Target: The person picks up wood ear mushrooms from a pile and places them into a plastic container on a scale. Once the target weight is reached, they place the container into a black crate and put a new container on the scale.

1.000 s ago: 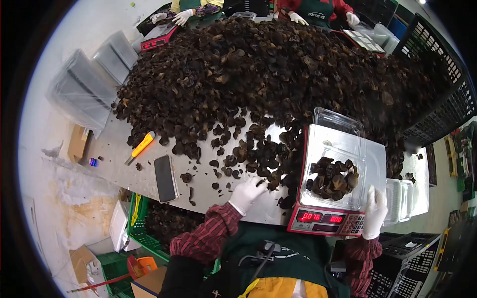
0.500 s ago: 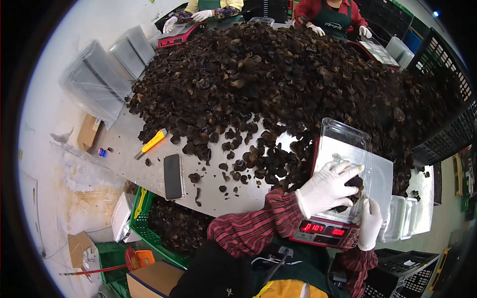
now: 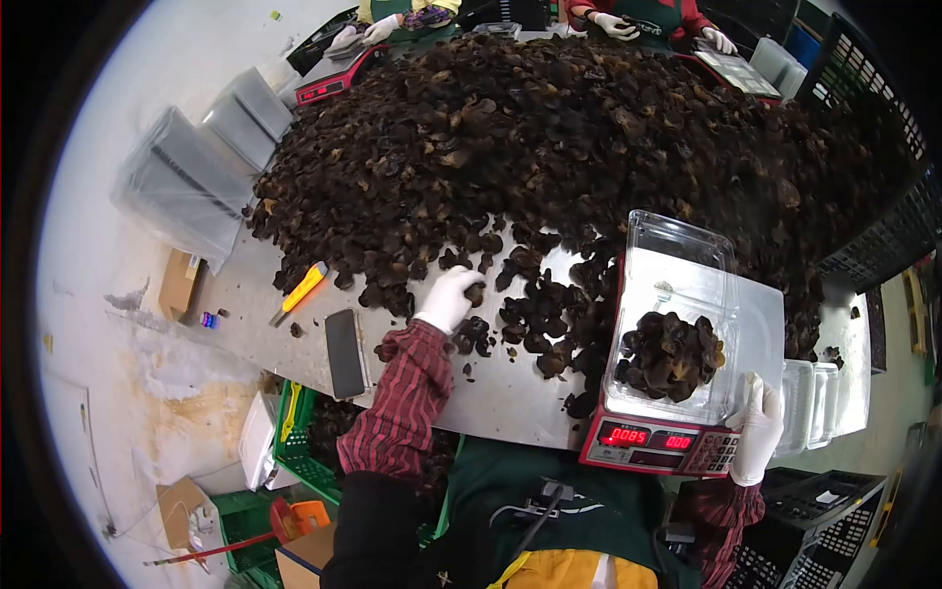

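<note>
My left hand [image 3: 449,300], in a white glove, is closed on dark fungus pieces at the near edge of the big heap [image 3: 510,137]. A clear plastic box [image 3: 628,385] with its lid open sits on the red scale [image 3: 628,437], whose display reads 0.085. Inside the box lies a clump of dark fungus [image 3: 672,355]. My right hand [image 3: 758,430], also gloved, is at the scale's right front corner by the keypad; its fingers are bent, and whether they hold anything is unclear.
A phone [image 3: 344,353] and an orange cutter [image 3: 304,288] lie on the metal table [image 3: 491,402]. Clear boxes [image 3: 819,393] stand right of the scale. A green crate [image 3: 304,447] is below the table. Two co-workers with gloved hands are across the heap.
My left hand has moved from the box to the loose pieces on the left. The clump in the box is uncovered. The display has gone from 0.107 to 0.085.
</note>
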`<state>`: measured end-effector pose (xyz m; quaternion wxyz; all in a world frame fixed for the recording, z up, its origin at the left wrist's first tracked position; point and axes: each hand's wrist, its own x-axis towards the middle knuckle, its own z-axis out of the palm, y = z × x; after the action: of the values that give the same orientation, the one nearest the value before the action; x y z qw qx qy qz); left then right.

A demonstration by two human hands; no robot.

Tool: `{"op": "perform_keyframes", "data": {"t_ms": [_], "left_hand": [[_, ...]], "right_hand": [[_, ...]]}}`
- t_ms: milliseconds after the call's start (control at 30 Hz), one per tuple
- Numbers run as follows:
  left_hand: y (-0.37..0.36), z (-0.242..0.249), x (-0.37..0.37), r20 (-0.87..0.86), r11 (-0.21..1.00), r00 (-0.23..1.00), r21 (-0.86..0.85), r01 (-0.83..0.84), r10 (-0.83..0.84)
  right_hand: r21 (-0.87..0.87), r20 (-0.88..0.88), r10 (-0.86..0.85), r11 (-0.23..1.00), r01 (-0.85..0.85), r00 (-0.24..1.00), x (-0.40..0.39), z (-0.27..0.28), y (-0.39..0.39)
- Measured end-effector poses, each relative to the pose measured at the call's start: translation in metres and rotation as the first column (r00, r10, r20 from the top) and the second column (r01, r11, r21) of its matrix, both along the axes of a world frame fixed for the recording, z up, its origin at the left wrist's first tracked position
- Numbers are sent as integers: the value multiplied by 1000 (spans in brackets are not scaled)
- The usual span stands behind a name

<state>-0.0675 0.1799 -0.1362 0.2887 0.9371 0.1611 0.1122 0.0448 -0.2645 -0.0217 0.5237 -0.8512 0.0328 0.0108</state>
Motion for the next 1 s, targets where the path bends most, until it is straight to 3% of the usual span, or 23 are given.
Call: {"op": "perform_keyframes", "data": {"t_ms": [100, 233, 300, 367, 433, 533, 633, 700, 767, 867, 900, 1000], "left_hand": [[-17, 33, -13, 139, 996, 988, -60, -66, 73], [-97, 53, -19, 220, 961, 953, -136, 242, -209], [-132, 25, -19, 154, 960, 962, -133, 246, -225], [-149, -3, -21, 27, 969, 982, -158, 188, -186], [-146, -4, -20, 32, 970, 992, -211, 123, -118], [-139, 21, -14, 265, 922, 963, -382, 63, 45], [-153, 84, 0, 410, 894, 911, -422, 154, 37], [-173, 116, 18, 478, 874, 871, -368, 317, -115], [-193, 127, 38, 379, 922, 874, -111, 370, -305], [-219, 141, 55, -23, 921, 925, 78, 381, -380], [-216, 141, 56, -19, 921, 924, 79, 383, -382], [-197, 139, 49, 342, 881, 845, -87, 465, -412]], "right_hand": [[44, -12, -36, 998, 36, 999, -2, 1, 1], [34, -12, -31, 999, 31, 999, -2, 3, 5], [11, 19, -20, 1000, 19, 1000, -2, 2, 11], [-12, 51, -6, 1000, 7, 999, -1, 0, 13], [0, -27, 36, 999, -36, 999, 0, -5, 8], [-106, 77, 74, 992, -65, 994, 1, -19, 6], [-131, 31, 89, 988, -84, 996, -4, -6, 17], [-150, 20, 100, 984, -96, 995, -3, -8, 18], [-172, 17, 105, 980, -101, 994, -2, -10, 19], [-248, 135, 148, 962, -111, 980, 0, -15, 17], [-240, 95, 131, 965, -105, 987, 1, -16, 16], [-266, 88, 135, 958, -108, 987, -1, -10, 16]]}}
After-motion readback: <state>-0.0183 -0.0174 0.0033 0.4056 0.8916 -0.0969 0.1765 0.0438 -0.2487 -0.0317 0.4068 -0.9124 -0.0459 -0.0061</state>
